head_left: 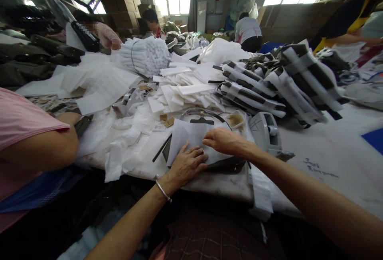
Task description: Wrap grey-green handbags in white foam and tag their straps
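A dark handbag (223,167) lies flat at the table's front edge, with a white sheet (182,132) spread over most of it. My left hand (188,164) rests on the sheet's lower part, fingers stretched out and flat. Over the sheet's right side is my right hand (223,140), its fingers curled together; whatever they may hold is hidden. Beyond the sheet show the bag's dark flap tab (202,121) and a curved handle in clear wrapping. A grey tape dispenser (265,132) stands just right of my right hand.
White foam strips (185,92) are heaped behind the bag. Wrapped dark bags (251,92) are stacked at the back right. A tied foam bundle (145,56) stands at the back left. A person in a pink top (26,132) sits close on my left; other people are farther back.
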`<state>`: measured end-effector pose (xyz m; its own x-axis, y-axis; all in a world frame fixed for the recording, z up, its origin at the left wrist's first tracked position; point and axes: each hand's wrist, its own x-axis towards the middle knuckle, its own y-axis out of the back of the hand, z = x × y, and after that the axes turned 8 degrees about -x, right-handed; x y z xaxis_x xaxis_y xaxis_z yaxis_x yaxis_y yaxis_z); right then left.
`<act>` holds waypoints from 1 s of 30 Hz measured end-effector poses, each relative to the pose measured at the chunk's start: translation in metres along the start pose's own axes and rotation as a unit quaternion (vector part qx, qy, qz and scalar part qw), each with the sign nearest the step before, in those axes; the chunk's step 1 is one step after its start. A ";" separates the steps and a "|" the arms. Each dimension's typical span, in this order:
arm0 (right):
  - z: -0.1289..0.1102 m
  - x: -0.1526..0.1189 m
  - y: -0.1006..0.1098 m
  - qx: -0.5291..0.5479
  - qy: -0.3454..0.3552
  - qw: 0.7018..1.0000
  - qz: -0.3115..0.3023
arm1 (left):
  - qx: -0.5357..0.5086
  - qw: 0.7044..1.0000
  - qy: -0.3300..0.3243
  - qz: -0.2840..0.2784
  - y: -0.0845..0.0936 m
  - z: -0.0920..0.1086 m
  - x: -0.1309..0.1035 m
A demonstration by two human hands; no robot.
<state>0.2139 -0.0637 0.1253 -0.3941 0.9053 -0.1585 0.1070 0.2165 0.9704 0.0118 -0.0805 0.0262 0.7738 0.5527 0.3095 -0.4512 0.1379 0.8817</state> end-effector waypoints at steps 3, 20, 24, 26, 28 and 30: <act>0.001 0.003 -0.034 -0.026 0.019 0.998 0.052 | 0.043 0.999 0.003 0.002 0.002 0.000 -0.005; -0.009 -0.012 -0.100 -0.072 -0.056 0.991 0.094 | 0.131 0.977 0.138 -0.096 0.031 -0.004 0.034; -0.005 -0.014 -0.097 -0.057 -0.067 0.994 0.069 | 0.156 0.979 0.111 -0.076 0.022 -0.016 0.064; -0.001 -0.011 -0.082 -0.030 -0.066 0.997 0.032 | 0.151 0.984 0.081 -0.058 0.010 -0.022 0.067; 0.002 0.001 -0.056 -0.003 -0.057 0.998 -0.017 | 0.144 0.986 0.068 -0.044 0.000 -0.026 0.066; 0.000 0.020 -0.028 0.007 -0.040 0.998 -0.042 | 0.138 0.987 0.071 -0.037 -0.005 -0.029 0.064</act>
<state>0.2027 -0.0513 0.0953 -0.3289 0.9098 -0.2531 0.0896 0.2968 0.9507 0.0505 -0.0221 0.0308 0.7214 0.6617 0.2044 -0.2420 -0.0357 0.9696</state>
